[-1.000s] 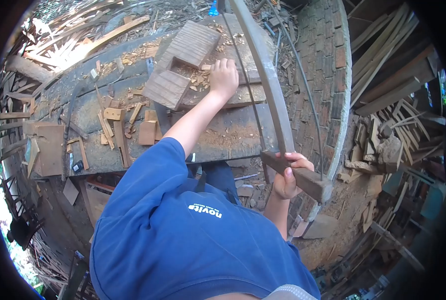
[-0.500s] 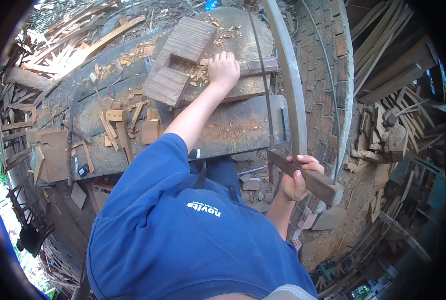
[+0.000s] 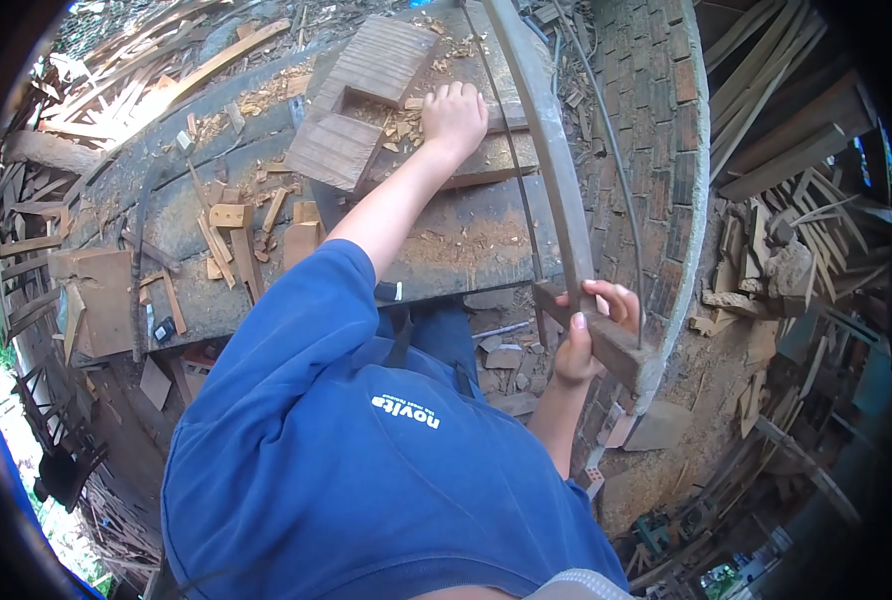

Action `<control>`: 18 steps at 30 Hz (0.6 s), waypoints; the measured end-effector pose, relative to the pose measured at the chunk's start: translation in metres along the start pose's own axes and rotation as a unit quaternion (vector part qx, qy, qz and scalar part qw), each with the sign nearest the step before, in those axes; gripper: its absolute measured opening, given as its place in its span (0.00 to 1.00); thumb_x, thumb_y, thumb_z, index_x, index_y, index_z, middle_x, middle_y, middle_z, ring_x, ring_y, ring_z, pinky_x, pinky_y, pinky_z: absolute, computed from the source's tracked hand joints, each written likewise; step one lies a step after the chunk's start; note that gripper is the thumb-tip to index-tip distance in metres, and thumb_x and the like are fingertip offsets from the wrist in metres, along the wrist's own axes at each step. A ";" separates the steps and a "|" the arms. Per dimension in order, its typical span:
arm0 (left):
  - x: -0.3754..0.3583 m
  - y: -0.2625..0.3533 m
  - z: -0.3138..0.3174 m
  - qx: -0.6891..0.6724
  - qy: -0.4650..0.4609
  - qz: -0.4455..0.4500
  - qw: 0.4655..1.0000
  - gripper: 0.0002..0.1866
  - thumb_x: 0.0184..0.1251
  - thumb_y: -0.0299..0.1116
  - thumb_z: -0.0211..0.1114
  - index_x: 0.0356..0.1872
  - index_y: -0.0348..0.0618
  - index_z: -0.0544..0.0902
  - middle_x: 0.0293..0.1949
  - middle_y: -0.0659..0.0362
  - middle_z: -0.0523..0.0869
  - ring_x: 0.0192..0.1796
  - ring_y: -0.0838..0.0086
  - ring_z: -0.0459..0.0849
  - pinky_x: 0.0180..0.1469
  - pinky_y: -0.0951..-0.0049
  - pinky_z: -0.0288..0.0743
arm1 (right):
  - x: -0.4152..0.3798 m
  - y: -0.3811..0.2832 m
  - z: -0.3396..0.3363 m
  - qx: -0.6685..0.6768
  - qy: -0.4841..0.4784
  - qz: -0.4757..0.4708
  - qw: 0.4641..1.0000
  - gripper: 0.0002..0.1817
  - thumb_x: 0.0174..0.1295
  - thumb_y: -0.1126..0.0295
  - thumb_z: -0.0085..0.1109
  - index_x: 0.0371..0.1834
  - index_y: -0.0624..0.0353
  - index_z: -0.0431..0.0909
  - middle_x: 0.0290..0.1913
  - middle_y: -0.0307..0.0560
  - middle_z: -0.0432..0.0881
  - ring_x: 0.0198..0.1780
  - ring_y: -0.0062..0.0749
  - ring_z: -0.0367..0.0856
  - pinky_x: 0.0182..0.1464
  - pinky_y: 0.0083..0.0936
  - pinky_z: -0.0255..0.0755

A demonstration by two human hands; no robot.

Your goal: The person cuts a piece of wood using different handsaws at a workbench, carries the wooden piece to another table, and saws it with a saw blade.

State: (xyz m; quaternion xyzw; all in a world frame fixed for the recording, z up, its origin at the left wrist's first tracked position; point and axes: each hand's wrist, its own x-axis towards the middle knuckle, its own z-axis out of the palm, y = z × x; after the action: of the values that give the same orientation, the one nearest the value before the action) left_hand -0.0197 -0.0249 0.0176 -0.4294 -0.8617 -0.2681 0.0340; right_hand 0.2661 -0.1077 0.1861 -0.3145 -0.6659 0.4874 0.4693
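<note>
My right hand (image 3: 594, 335) is wrapped around the wooden end bar of a frame saw (image 3: 549, 150), at the near end where the long middle beam meets it. The saw's thin blade (image 3: 512, 165) runs along the left of the beam and crosses over a narrow wooden strip (image 3: 511, 114). On that strip, left of the blade, my left hand (image 3: 454, 122) is closed, its fingers curled over the wood. Beside my left hand lies a grooved wooden block (image 3: 378, 62) with a square notch cut into it, and wood chips (image 3: 403, 124) are scattered between them.
The dark workbench (image 3: 446, 240) carries sawdust, offcuts and a small block (image 3: 230, 216). A larger wooden block (image 3: 106, 300) stands at its left end. To the right runs a low brick wall (image 3: 656, 150), with scrap wood (image 3: 781, 250) heaped beyond it.
The frame saw and my right hand have moved left and a little forward, so the blade sits closer to my left hand. My left hand keeps its hold on the strip.
</note>
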 end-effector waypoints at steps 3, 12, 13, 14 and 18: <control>0.004 0.007 0.004 0.039 -0.018 0.008 0.999 0.12 0.69 0.39 0.55 0.39 0.42 0.82 0.42 0.53 0.85 0.50 0.60 0.82 0.53 0.57 0.73 | -0.004 0.004 0.002 -0.015 0.033 0.038 0.999 0.48 0.55 0.57 0.71 0.71 0.53 0.45 0.58 0.57 0.71 0.41 0.37 0.82 0.41 0.29 0.81; 0.003 0.015 0.000 0.027 -0.015 -0.012 0.999 0.13 0.70 0.38 0.53 0.38 0.40 0.83 0.41 0.51 0.86 0.48 0.58 0.83 0.53 0.57 0.75 | -0.018 0.056 -0.029 0.050 -0.013 0.029 0.998 0.56 0.51 0.34 0.70 0.69 0.58 0.49 0.45 0.56 0.79 0.39 0.37 0.81 0.49 0.31 0.74; 0.003 0.014 0.001 0.034 -0.013 -0.007 0.999 0.13 0.70 0.38 0.53 0.37 0.40 0.83 0.40 0.51 0.86 0.47 0.58 0.83 0.53 0.57 0.75 | -0.021 0.058 -0.034 0.054 -0.045 0.059 0.996 0.55 0.51 0.32 0.69 0.68 0.59 0.51 0.39 0.53 0.80 0.38 0.36 0.81 0.48 0.30 0.73; 0.003 0.014 0.001 0.038 -0.013 -0.007 0.999 0.13 0.70 0.38 0.53 0.37 0.40 0.83 0.40 0.51 0.86 0.47 0.58 0.83 0.53 0.57 0.75 | -0.026 0.062 -0.037 0.057 -0.046 0.060 0.995 0.55 0.51 0.32 0.69 0.68 0.59 0.51 0.39 0.53 0.80 0.38 0.36 0.81 0.48 0.30 0.73; 0.004 0.014 0.001 0.053 -0.017 -0.001 0.998 0.14 0.69 0.38 0.53 0.36 0.41 0.84 0.39 0.51 0.87 0.46 0.58 0.84 0.52 0.58 0.75 | -0.037 0.052 -0.020 0.074 -0.043 0.059 0.995 0.45 0.59 0.43 0.68 0.65 0.60 0.54 0.32 0.49 0.80 0.33 0.30 0.77 0.40 0.27 0.69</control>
State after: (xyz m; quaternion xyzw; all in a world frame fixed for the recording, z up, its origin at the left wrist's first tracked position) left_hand -0.0113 -0.0141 0.0237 -0.4311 -0.8755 -0.2143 0.0421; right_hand 0.2965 -0.1156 0.1273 -0.2966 -0.6279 0.5753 0.4322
